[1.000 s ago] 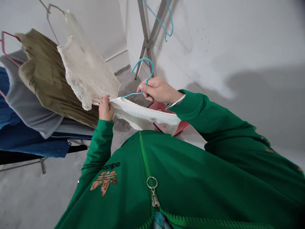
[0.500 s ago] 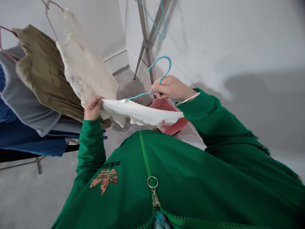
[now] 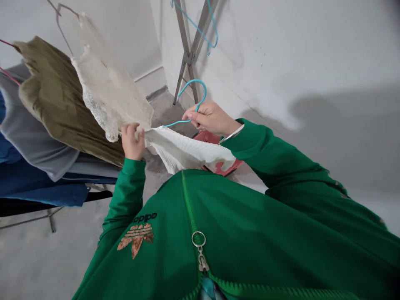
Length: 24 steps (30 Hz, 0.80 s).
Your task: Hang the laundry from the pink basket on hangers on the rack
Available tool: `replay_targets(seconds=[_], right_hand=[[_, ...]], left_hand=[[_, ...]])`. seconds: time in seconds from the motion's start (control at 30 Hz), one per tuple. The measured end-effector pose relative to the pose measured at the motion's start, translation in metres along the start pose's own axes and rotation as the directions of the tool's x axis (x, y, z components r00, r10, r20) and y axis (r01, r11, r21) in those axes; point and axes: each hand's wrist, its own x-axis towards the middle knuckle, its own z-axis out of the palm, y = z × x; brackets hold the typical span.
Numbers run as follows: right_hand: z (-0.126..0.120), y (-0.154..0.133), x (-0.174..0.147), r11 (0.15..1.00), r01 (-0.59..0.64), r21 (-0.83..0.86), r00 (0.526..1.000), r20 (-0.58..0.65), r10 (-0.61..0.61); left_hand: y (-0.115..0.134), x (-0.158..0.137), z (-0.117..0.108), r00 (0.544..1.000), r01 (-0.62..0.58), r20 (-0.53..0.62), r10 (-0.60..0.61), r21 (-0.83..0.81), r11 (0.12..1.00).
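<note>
My right hand (image 3: 204, 118) is closed around the neck of a blue clothes hanger (image 3: 204, 89), just under its hook. A white garment (image 3: 190, 148) hangs on the hanger's arm, sagging below my right wrist. At the garment's left end is my left hand (image 3: 133, 141), its thumb apart from the raised fingers. Whether that thumb still touches the cloth is hard to see. Behind the left hand hangs a cream lace top (image 3: 112, 87).
On the left hang an olive garment (image 3: 62, 96), a grey one (image 3: 37, 129) and a blue one (image 3: 46, 191). A metal rack (image 3: 187, 54) holding another blue hanger (image 3: 200, 29) stands by the wall. A red basin (image 3: 229, 166) is below the white garment.
My left hand has shifted right and its thumb and fingers have parted. The right hand and hanger have moved left, and the white garment's left part hangs lower.
</note>
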Motion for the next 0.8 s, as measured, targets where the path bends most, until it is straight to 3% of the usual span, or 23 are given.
replay_targets(seconds=[0.17,0.27,0.37,0.47,0.53,0.67,0.8], right_hand=[[0.007,-0.007,-0.005,1.000,-0.001,-0.007,1.000,-0.013,0.001],[0.013,-0.010,-0.011,0.997,0.009,-0.078,1.000,-0.026,-0.011],[0.015,-0.009,-0.017,0.985,0.012,-0.170,0.999,-0.035,-0.018],[0.013,-0.004,-0.022,0.975,-0.010,-0.223,0.998,-0.056,-0.002],[0.010,0.001,-0.026,0.973,-0.014,-0.230,0.998,-0.063,-0.001],[0.009,0.011,-0.038,0.984,-0.035,-0.177,0.999,-0.036,0.029],[0.012,0.021,-0.055,0.991,-0.112,-0.069,0.992,0.047,0.116]], left_hand=[[0.049,-0.010,0.037,0.999,-0.020,0.043,0.018,0.043,0.999],[0.048,-0.002,0.063,0.998,0.035,0.053,-0.036,0.016,0.999],[0.034,0.004,0.076,0.993,0.008,0.115,-0.002,-0.047,0.999],[0.028,0.005,0.071,0.963,-0.003,0.269,0.015,-0.046,0.999],[0.030,0.005,0.061,0.941,0.019,0.336,-0.036,0.053,0.998],[0.032,0.012,0.040,0.958,0.104,0.237,-0.163,0.246,0.964],[0.009,0.025,0.026,0.951,0.259,0.126,-0.281,0.169,0.951]])
